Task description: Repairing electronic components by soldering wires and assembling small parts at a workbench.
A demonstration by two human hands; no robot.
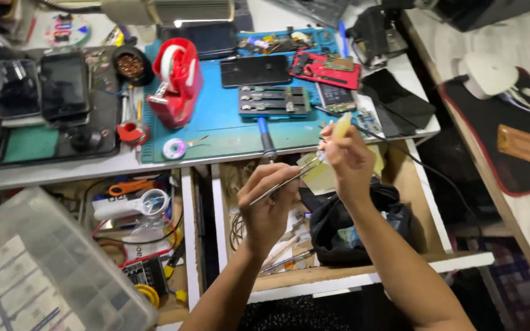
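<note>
My left hand (269,205) holds thin metal tweezers (289,182) whose tips reach up to the right hand. My right hand (349,160) pinches a small pale-yellow tube or bottle (341,125) upright between the fingers. Both hands hover over an open wooden drawer (421,202), just in front of the workbench edge. On the blue work mat (216,113) beyond lie a dark phone (254,70), a metal holding fixture (274,101) and a soldering iron handle (266,138).
A red tape dispenser (176,79) stands on the mat's left. Several phones (62,86) lie far left. The left drawer holds orange scissors (131,186) and clutter. A clear plastic organiser box (38,270) sits bottom left. A black pouch (351,227) fills the open drawer.
</note>
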